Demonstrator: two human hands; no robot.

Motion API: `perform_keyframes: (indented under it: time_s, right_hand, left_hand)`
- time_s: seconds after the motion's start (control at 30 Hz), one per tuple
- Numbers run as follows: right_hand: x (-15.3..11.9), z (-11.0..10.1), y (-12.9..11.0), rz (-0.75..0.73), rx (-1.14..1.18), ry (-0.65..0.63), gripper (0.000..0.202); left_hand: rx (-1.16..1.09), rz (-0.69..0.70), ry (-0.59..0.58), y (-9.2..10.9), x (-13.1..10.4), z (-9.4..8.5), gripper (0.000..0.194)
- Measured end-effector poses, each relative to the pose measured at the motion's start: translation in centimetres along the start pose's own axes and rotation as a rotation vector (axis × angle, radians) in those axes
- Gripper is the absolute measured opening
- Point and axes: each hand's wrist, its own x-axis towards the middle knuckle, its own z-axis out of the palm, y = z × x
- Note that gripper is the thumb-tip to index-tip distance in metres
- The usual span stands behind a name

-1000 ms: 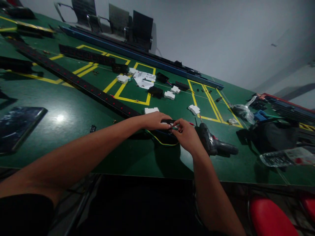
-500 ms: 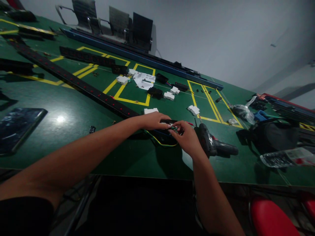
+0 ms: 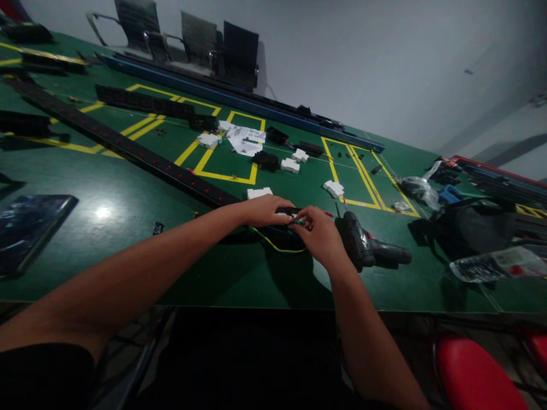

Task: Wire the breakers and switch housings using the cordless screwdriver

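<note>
My left hand [image 3: 270, 210] and my right hand [image 3: 319, 232] meet fingertip to fingertip above the near end of a long black strip with red dots [image 3: 137, 156]. Between the right thumb and fingers is a small green part [image 3: 301, 221], too small to tell its kind. The left fingers are closed at its other side, largely hiding what they grip. A yellow-green wire [image 3: 277, 249] loops out beneath both hands. Just right of my right hand, a black cordless drill [image 3: 366, 244] lies on its side, and a white block [image 3: 259, 193] sits behind my left hand.
Several white blocks [image 3: 290, 165], a white paper sheet [image 3: 244, 138] and black modules lie across the green table [image 3: 299, 193]. A long blue rail [image 3: 239, 97] runs along the back edge. To the right are a black bag [image 3: 474, 228] and a clear plastic bottle [image 3: 491, 266]; a dark tablet-like panel [image 3: 36, 228] lies left.
The view has shifted slightly, so most table items appear a little further left. Both hands stay together at the strip's end, with only slight finger movement.
</note>
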Motion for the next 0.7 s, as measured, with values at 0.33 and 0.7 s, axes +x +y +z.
perform_keyframes:
  time_s: [0.33, 0.7]
  right_hand:
    - [-5.0, -11.8, 8.5, 0.094, -0.21, 0.141, 0.049]
    - [-7.5, -12.5, 15.4, 0.159, -0.635, -0.173, 0.064]
  left_hand:
    - [-0.025, -0.072, -0.025, 0.4, -0.1, -0.5, 0.05]
    - [-0.015, -0.129, -0.015, 0.3, -0.2, -0.5, 0.052]
